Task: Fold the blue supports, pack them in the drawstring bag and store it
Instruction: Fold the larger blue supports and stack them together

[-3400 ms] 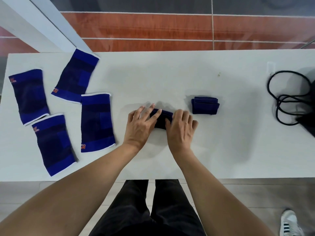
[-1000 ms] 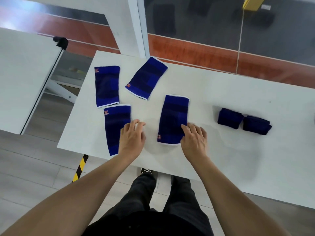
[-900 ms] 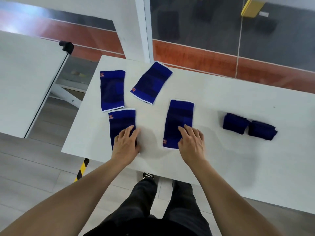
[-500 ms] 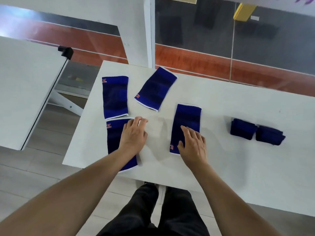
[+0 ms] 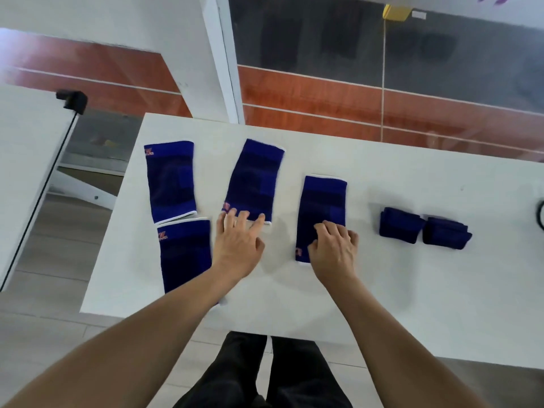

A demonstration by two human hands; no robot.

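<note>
Blue everywhere on the white bench [image 5: 382, 290], and the action has swung over from the folded end to the flat ones. Two folded supports [image 5: 401, 226] and [image 5: 446, 237] now sit side by side, touching, off to the right, so that's two done. Four are still lying flat. The left hand [image 5: 237, 242] has slid off the near-left support [image 5: 185, 254] it was touching a moment ago and up to the middle support [image 5: 253, 181], fingers stretched out straight, tips pressing its near edge. The right hand [image 5: 335, 248] stays on the support in front [image 5: 321, 213], fingers bent and bunching the cloth at its near end; looks like a grip starting there, though the thumb is hard to read. The far-left support [image 5: 170, 181] lies untouched. My guess is the third fold begins right here. The bag itself is out of sight now; only a sliver of black cord [image 5: 540, 213] shows at the right edge.
</note>
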